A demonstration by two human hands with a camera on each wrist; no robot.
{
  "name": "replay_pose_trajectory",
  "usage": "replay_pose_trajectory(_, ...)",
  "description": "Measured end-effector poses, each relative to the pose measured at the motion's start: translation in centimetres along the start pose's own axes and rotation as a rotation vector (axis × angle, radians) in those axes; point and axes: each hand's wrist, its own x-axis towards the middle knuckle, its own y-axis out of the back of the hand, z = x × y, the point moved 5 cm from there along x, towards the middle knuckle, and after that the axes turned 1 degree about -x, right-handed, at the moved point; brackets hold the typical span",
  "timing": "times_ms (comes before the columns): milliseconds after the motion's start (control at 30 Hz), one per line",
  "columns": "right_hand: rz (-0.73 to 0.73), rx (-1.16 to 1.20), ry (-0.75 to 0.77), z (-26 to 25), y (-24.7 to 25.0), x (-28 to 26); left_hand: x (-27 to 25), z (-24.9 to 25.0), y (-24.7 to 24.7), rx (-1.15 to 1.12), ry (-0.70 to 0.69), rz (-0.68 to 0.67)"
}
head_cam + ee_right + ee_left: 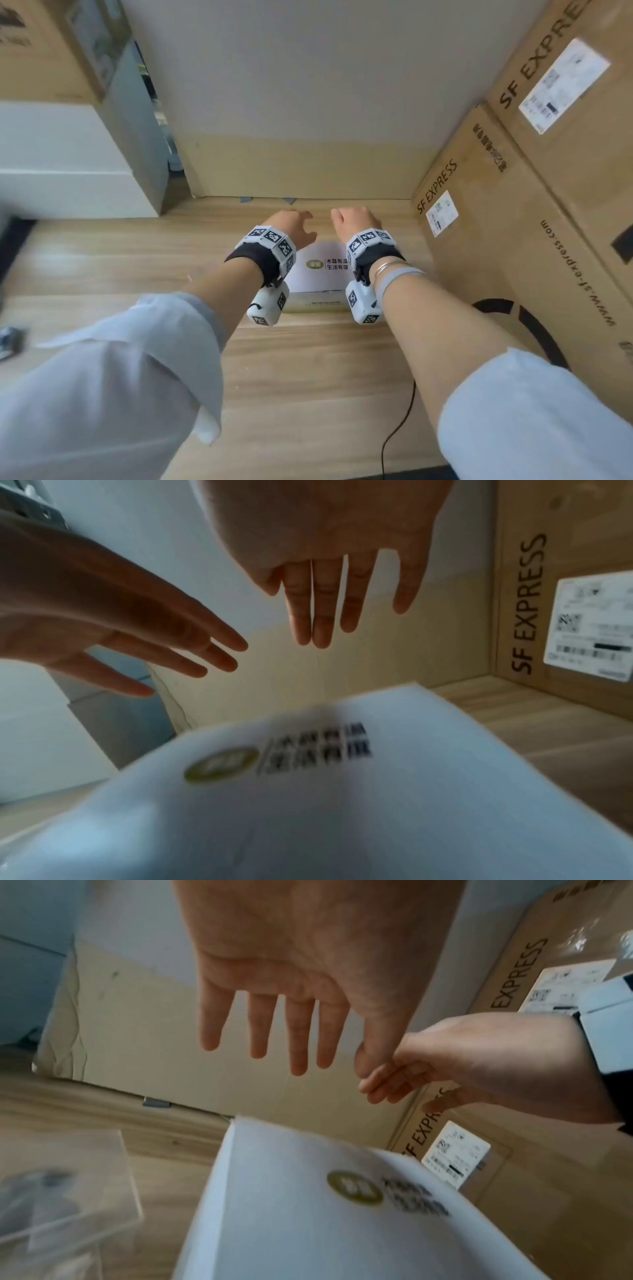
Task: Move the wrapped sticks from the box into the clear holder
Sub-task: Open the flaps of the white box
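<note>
A closed white box with a green-gold logo and black print lies on the wooden table, between my forearms. My left hand and right hand hover side by side over its far end, holding nothing. The left wrist view shows the left hand with straight, spread fingers above the box. The right hand is just as open over the lid. The clear holder stands blurred to the left of the box. No wrapped sticks are visible.
Large SF Express cartons wall off the right side. A beige cardboard panel closes the back. A white block and another carton stand at the left. A black cable runs along the table near the front.
</note>
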Motion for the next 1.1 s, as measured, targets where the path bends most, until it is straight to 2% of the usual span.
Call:
replay_pose_trajectory(100, -0.051, -0.005, -0.056, 1.7, -2.4, 0.0, -0.1, 0.0, -2.4, 0.074, -0.022, -0.146)
replay_pose_trajectory(233, -0.063, -0.034, -0.008, 3.0, -4.6, 0.3, -0.2, -0.1, -4.9, 0.128, -0.023, -0.306)
replay_pose_trajectory(367, -0.074, 0.047, -0.019, 3.4, -4.1, 0.6, -0.4, 0.1, -5.6, 0.214, -0.023, -0.366)
replay_pose_trajectory(600, -0.058, 0.178, -0.007, 4.6, -3.3, 0.6, -0.3, 0.0, -5.6, 0.45, -0.093, -0.321)
replay_pose_trajectory(667, -0.033, 0.21, -0.016, 5.3, -3.2, 0.8, -0.2, 0.2, -5.3, 0.458, -0.095, -0.342)
replay_pose_trajectory(800, 0.025, 0.382, -0.098, 7.5, -2.3, 1.1, 0.3, 0.4, -2.6, 0.255, -0.062, -0.477)
replay_pose_trajectory(900, 0.064, 0.516, -0.235, 9.2, -2.0, 1.1, 0.9, -0.2, 0.7, -0.066, 0.029, -0.535)
replay_pose_trajectory(967, 0.065, 0.595, -0.321, 9.7, -2.2, 0.8, 1.3, -0.7, 2.5, -0.314, 0.114, -0.451)
replay_pose_trajectory(1100, -0.094, 0.478, -0.328, 7.9, -3.9, 0.1, 2.1, -1.6, 2.8, -0.723, 0.284, -0.057)
